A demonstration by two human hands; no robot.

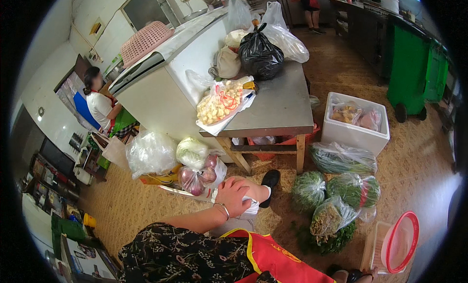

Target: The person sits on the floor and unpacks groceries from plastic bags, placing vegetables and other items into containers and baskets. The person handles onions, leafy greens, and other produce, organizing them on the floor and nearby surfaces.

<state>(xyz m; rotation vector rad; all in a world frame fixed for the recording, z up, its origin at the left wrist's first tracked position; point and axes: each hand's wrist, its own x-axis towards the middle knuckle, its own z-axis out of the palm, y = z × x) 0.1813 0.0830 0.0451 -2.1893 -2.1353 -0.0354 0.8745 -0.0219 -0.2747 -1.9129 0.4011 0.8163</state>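
Note:
My left hand [234, 197] rests on my bent knee, over white fabric [251, 207], with its fingers spread. A metal bangle circles its wrist. Just beyond it are a clear bag of red onions [193, 180] and a wrapped pale cabbage [192, 152]. At the lower right edge, part of my right hand [370, 275] shows beside a shallow plastic crate [378, 246]; its grip is unclear. A red-rimmed plastic basket [407, 242] leans on that crate. On the floor ahead lie bagged leafy greens [354, 191], a bag of brownish stalks [331, 219] and loose dark green herbs [338, 241].
A metal-topped table [279, 104] holds bagged peeled garlic [219, 102] and a black plastic bag [261, 54]. Right of it stands a white foam box [354, 127] with bagged food. Green wheeled bins [407, 69] stand farther back. One person [100, 104] is at left, another [310, 8] far back.

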